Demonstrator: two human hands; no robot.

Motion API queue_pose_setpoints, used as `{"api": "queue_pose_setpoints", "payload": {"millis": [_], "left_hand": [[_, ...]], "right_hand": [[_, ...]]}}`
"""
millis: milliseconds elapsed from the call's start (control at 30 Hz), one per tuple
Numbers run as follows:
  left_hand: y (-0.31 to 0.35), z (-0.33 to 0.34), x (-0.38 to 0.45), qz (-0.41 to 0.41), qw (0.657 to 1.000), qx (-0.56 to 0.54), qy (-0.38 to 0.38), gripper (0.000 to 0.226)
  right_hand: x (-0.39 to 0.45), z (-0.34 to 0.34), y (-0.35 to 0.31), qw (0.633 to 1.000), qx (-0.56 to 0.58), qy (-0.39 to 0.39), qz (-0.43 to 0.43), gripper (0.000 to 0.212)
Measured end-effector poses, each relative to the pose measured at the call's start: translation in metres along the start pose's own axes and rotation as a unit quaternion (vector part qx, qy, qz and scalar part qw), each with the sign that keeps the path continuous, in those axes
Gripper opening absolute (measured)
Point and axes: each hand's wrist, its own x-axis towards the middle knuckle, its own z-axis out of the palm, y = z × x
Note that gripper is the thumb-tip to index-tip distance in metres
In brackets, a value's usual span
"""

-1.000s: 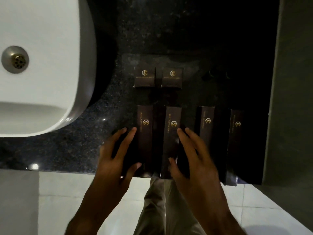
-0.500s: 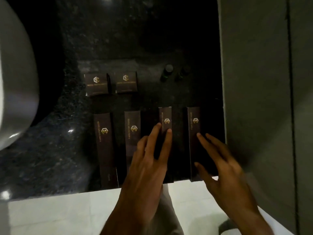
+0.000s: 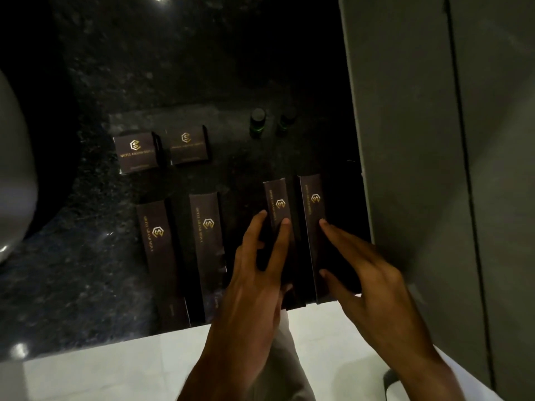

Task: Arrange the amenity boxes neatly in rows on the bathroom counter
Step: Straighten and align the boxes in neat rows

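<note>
Several long dark amenity boxes with gold logos lie in a front row on the black counter (image 3: 86,270). My left hand (image 3: 254,279) rests with straight fingers on the third long box (image 3: 276,198). Over the rightmost long box (image 3: 312,198) lies my right hand (image 3: 373,282), fingers extended and thumb at the box's left edge. The leftmost long box (image 3: 156,241) and the second one (image 3: 207,227) lie untouched, set a little nearer the counter's front edge. Behind them sit two small boxes (image 3: 136,151) (image 3: 188,146) side by side.
Two small dark bottles (image 3: 257,123) (image 3: 286,121) stand behind the right-hand boxes. A grey wall (image 3: 405,140) bounds the counter on the right. The white basin's rim (image 3: 14,169) shows at far left. The long boxes' near ends reach the counter's front edge.
Both hands have left the two left long boxes and now lie on the two right ones. The gap between those two boxes has narrowed. My view has swung to the right.
</note>
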Motion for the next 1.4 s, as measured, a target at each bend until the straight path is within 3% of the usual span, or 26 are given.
{"api": "queue_pose_setpoints", "payload": {"millis": [300, 433, 533, 633, 700, 800, 900, 1000, 1400], "left_hand": [[-0.004, 0.005, -0.004, -0.001, 1.000, -0.020, -0.015, 0.100], [-0.001, -0.003, -0.006, -0.001, 0.997, -0.082, -0.005, 0.093], [-0.002, -0.027, -0.013, -0.020, 0.990, -0.134, 0.031, 0.075], [-0.038, -0.061, -0.029, -0.057, 0.986, -0.112, 0.112, 0.057], [-0.077, -0.081, -0.040, -0.082, 0.987, -0.025, 0.132, 0.064], [-0.126, -0.100, -0.052, -0.129, 0.990, 0.029, 0.052, 0.088], [-0.147, -0.101, -0.057, -0.133, 0.990, 0.044, -0.007, 0.102], [-0.152, -0.096, -0.056, -0.121, 0.990, 0.067, -0.015, 0.110], [-0.153, -0.093, -0.059, -0.108, 0.994, 0.011, -0.006, 0.104]], "right_hand": [[0.000, -0.002, 0.002, 1.000, 0.002, -0.003, -0.006, 0.066], [-0.005, -0.013, -0.012, 1.000, 0.005, -0.002, 0.005, 0.077], [-0.006, -0.021, -0.043, 0.997, 0.027, 0.069, -0.015, 0.074], [0.001, -0.004, -0.083, 0.996, 0.050, 0.042, -0.062, 0.068], [0.007, 0.018, -0.106, 0.995, 0.048, -0.034, -0.079, 0.072], [0.015, 0.049, -0.122, 0.990, 0.010, -0.089, -0.108, 0.087], [0.023, 0.065, -0.124, 0.989, -0.028, -0.114, -0.095, 0.100], [0.029, 0.071, -0.118, 0.988, -0.074, -0.104, -0.091, 0.105], [0.029, 0.076, -0.110, 0.984, -0.096, -0.109, -0.098, 0.102]]}}
